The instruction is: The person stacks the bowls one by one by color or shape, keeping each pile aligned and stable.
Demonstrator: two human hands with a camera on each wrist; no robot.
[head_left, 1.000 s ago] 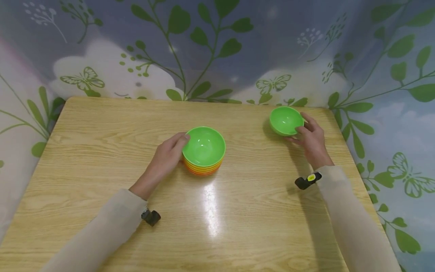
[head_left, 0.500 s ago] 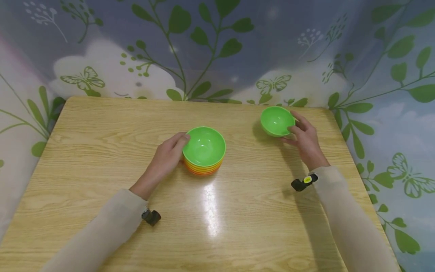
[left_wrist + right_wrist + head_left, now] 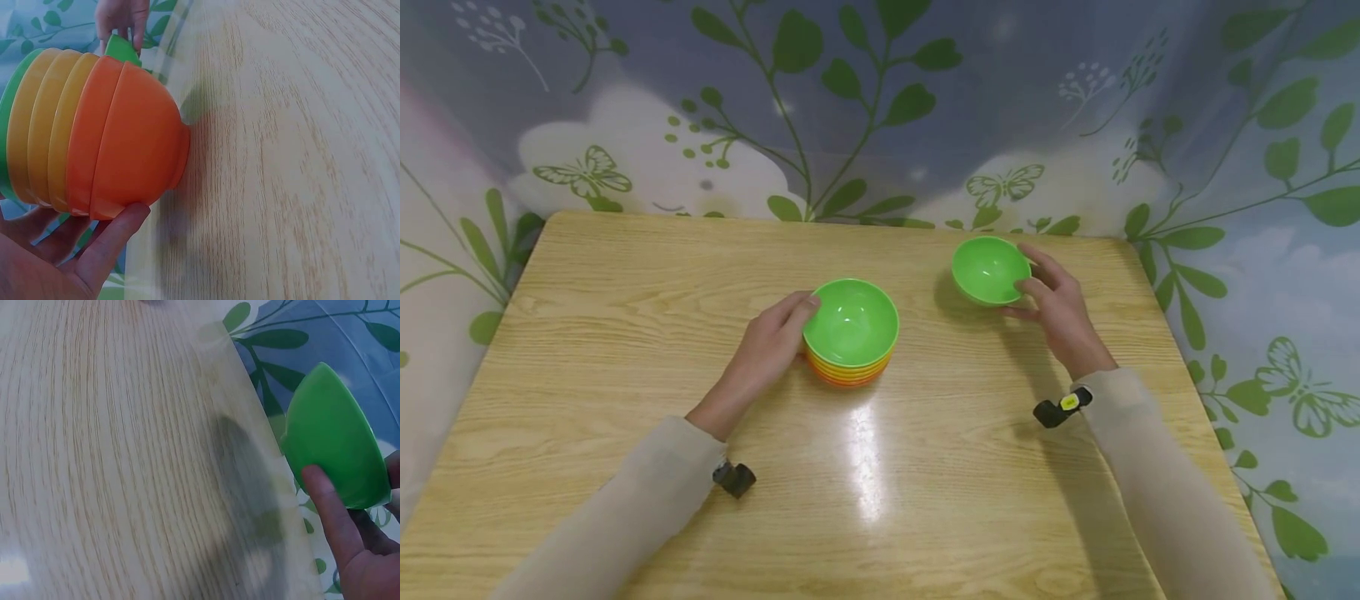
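Observation:
A stack of nested bowls stands near the middle of the wooden table. Its top bowl is green, and the left wrist view shows yellow bowls below it and orange bowls at the bottom. My left hand grips the stack from its left side, thumb over the green rim, fingers against the outer walls. Farther right, my right hand holds a single green bowl by its right side, thumb at the rim. That bowl is raised, rim up, with its shadow on the table beneath.
The wooden table ends at a patterned cloth backdrop at the back and both sides. A camera is strapped to the left wrist and another camera to the right one. A bright light reflection lies in front of the stack.
My right hand has carried the single green bowl leftward, nearer to the stack. The left hand and the stack have stayed in place.

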